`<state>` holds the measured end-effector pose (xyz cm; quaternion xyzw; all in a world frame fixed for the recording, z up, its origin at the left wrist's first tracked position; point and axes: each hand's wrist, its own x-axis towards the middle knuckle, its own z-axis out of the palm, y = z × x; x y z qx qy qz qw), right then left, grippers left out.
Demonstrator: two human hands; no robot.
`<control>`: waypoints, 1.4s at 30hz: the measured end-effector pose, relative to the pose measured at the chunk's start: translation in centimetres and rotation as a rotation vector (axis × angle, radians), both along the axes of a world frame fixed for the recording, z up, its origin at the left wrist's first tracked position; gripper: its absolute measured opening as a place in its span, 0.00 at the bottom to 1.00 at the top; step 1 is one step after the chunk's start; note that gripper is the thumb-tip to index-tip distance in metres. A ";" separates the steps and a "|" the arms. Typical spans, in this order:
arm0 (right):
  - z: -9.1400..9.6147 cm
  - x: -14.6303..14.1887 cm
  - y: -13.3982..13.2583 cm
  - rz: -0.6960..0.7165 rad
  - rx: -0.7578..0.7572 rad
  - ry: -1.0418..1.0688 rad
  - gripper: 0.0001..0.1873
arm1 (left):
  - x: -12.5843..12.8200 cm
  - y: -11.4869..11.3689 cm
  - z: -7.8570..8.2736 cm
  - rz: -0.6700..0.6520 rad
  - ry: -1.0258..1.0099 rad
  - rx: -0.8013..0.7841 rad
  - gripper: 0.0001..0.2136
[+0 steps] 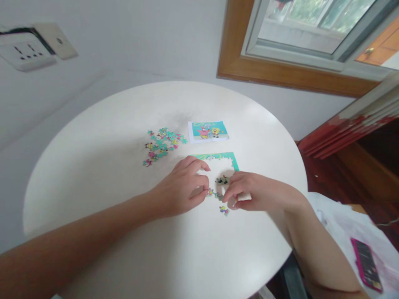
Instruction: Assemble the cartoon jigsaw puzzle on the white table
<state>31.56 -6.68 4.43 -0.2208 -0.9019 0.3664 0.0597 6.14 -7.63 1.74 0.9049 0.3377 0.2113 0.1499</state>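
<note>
My left hand [183, 187] rests on a round white table [109, 174], fingers curled and pinched on small puzzle pieces [213, 193]. My right hand [252, 193] faces it, fingertips pinched on the same joined pieces. Both hands lie over a partly built puzzle [218, 157] with a teal border along its far edge. One loose piece [223, 210] sits just below my right hand's fingers.
A heap of loose teal and pink pieces [160, 145] lies to the far left of the puzzle. A cartoon picture card [208, 131] lies beyond it. A wall socket [26, 52] is at upper left, a wood-framed window [299, 45] at upper right, a pink phone [366, 265] at lower right.
</note>
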 end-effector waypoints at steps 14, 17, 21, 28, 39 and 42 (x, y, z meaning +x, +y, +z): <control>0.1 -0.9 -0.7 0.048 0.053 -0.030 0.05 | -0.3 0.1 -0.1 0.008 0.058 0.067 0.03; 0.2 -1.1 -0.7 0.049 0.052 -0.034 0.05 | -0.2 0.1 0.0 0.010 0.060 0.068 0.02; 0.1 -1.1 -0.8 0.033 0.050 -0.036 0.06 | -0.2 0.2 0.0 0.023 0.038 0.066 0.03; -0.2 -1.2 -0.6 0.020 0.028 0.004 0.03 | -0.1 0.1 0.1 0.002 0.001 0.052 0.06; -0.5 -1.1 -0.4 -0.390 -0.263 0.148 0.06 | 0.0 -0.1 0.2 -0.057 -0.038 0.080 0.08; -1.2 -1.7 0.2 -0.651 -0.233 0.213 0.08 | 0.1 0.1 0.2 -0.028 -0.034 0.069 0.09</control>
